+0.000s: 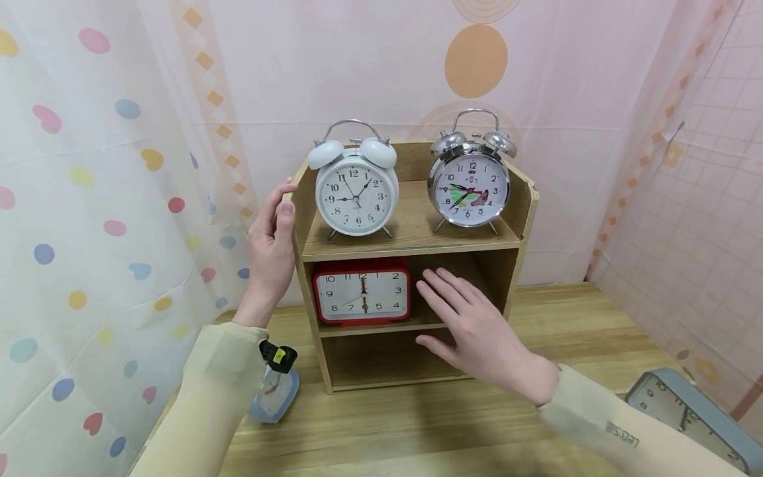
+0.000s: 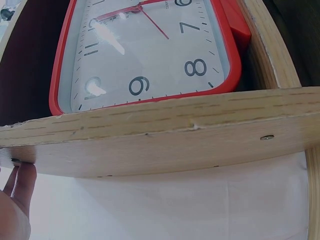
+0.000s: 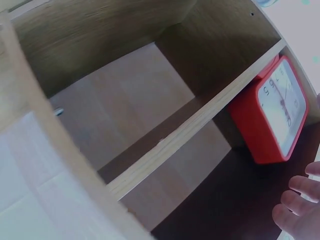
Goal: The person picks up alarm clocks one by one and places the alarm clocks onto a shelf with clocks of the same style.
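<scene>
My left hand (image 1: 271, 245) rests its fingers on the outer left side of a small wooden shelf (image 1: 411, 250). In the left wrist view its fingers (image 2: 22, 187) touch the side panel. A red rectangular clock (image 1: 360, 295) stands in the middle compartment, toward the left. My right hand (image 1: 477, 331) is held in front of that compartment, right of the red clock, with its fingers extended and nothing in them. On the top board stand a white twin-bell alarm clock (image 1: 357, 199) at left and a silver twin-bell alarm clock (image 1: 469, 192) at right.
A small light-blue clock (image 1: 277, 397) lies on the wooden table (image 1: 357, 444), partly behind the left wrist's black strap (image 1: 279, 356). Beyond the right forearm is a larger grey-blue clock (image 1: 685, 417). Patterned curtains (image 1: 107, 199) enclose the table.
</scene>
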A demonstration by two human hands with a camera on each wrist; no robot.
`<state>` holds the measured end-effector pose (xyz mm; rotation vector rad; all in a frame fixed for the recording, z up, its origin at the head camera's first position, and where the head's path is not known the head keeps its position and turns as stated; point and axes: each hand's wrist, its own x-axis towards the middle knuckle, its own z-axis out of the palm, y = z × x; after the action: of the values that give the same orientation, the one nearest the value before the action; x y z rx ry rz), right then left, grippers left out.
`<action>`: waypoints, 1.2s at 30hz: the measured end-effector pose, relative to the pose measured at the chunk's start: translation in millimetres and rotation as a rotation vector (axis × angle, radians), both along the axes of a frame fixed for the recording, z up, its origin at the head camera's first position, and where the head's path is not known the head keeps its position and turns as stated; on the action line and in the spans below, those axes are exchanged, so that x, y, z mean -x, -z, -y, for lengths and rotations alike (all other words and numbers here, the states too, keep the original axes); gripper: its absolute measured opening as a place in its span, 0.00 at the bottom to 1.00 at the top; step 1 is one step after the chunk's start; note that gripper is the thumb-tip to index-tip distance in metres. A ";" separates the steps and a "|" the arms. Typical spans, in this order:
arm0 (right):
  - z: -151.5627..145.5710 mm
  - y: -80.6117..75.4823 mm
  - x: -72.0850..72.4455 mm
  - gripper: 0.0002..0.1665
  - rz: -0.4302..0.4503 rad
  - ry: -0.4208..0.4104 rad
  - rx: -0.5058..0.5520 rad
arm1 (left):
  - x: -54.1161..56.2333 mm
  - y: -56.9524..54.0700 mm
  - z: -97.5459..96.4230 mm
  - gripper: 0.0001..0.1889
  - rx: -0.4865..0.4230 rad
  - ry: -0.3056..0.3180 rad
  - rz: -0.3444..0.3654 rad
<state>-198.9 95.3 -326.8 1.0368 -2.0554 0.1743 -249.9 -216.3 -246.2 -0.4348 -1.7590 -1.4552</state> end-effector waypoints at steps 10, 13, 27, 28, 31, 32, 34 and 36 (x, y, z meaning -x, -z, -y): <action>-32.9 7.4 -4.8 0.44 0.029 -0.011 0.112 | -0.5 0.3 0.0 0.18 0.013 -0.024 0.014; -41.1 9.3 -7.1 0.45 0.053 0.009 0.139 | -0.2 0.5 0.2 0.18 0.007 -0.018 0.012; -81.7 20.9 -6.8 0.48 0.039 0.071 0.217 | -0.7 0.7 0.7 0.19 0.008 -0.015 0.007; -85.4 21.9 -6.8 0.49 0.044 0.080 0.218 | -0.7 0.8 0.5 0.19 0.008 -0.014 0.007; -95.8 24.3 -6.3 0.50 0.052 0.107 0.219 | -0.1 1.3 0.3 0.19 0.004 -0.012 0.007; -98.8 25.1 -6.0 0.50 0.053 0.113 0.222 | 0.0 1.3 0.1 0.19 0.001 -0.009 0.007; -104.0 26.6 -5.6 0.50 0.049 0.122 0.227 | 0.1 1.3 -0.2 0.19 0.000 -0.004 0.005; -108.2 27.8 -5.5 0.50 0.045 0.130 0.234 | 0.0 1.3 -0.4 0.19 0.003 -0.002 0.005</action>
<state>-193.3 203.6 -354.6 0.7603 -2.0770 0.3650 -249.9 -215.9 -247.6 -0.4309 -1.7652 -1.4541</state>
